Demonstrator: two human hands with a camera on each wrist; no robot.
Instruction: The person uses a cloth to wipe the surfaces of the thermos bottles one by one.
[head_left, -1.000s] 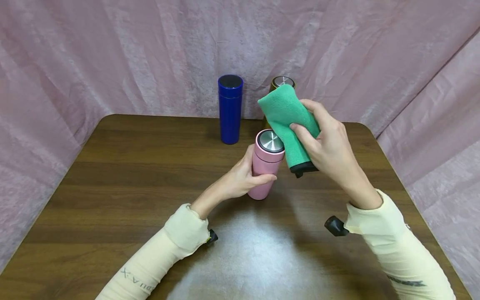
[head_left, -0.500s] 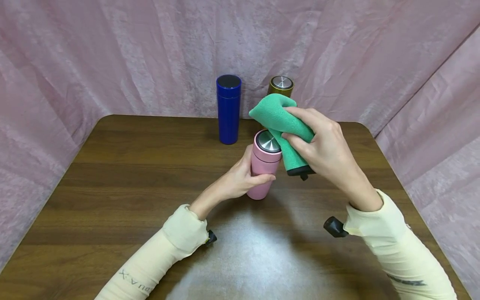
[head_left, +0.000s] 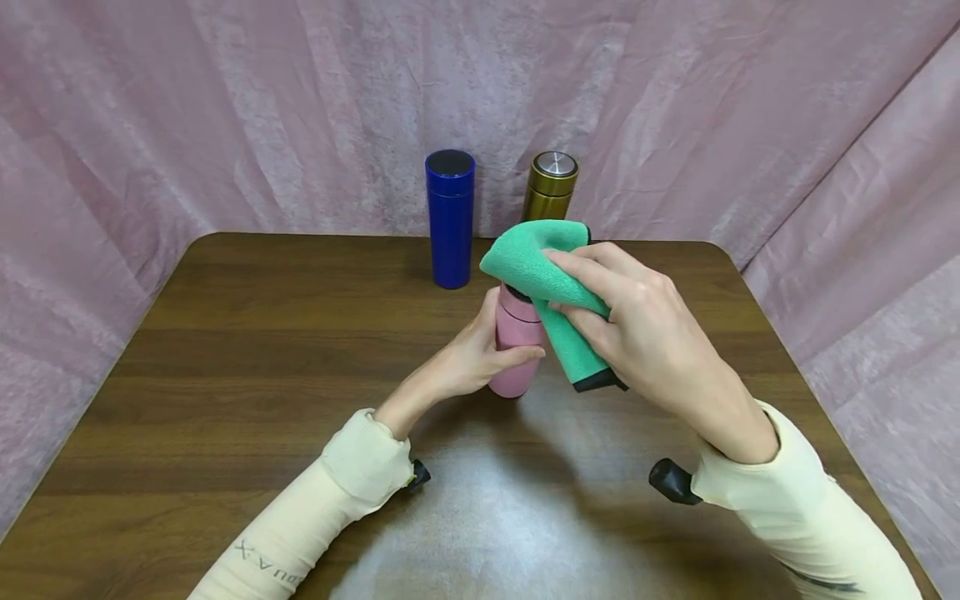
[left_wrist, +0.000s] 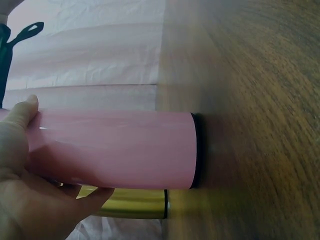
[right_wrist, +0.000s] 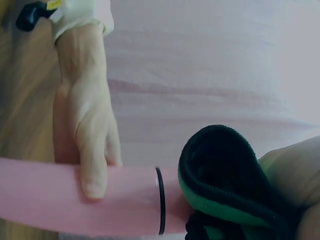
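Observation:
A pink thermos bottle (head_left: 516,333) is gripped round its body by my left hand (head_left: 472,354), thumb across the near side. In the left wrist view the pink bottle (left_wrist: 120,150) shows its dark base ring close to the tabletop. My right hand (head_left: 645,325) pinches a folded green cloth (head_left: 536,262) with dark edging between thumb and fingers. The cloth lies over the bottle's lid, hiding most of it. Seen from the right wrist, the cloth (right_wrist: 220,175) is bunched round the lid end, while the left thumb (right_wrist: 94,175) presses the bottle's side.
Behind the hands stands a blue thermos (head_left: 451,221) with a dark top. To its right is a gold thermos (head_left: 551,185), its lower part hidden by the cloth. The brown wooden table (head_left: 247,350) ends at a pink curtain (head_left: 337,117).
My right hand has brought the cloth down and left, from beside the pink bottle's lid to over it. More of the gold thermos shows. The left hand keeps its grip.

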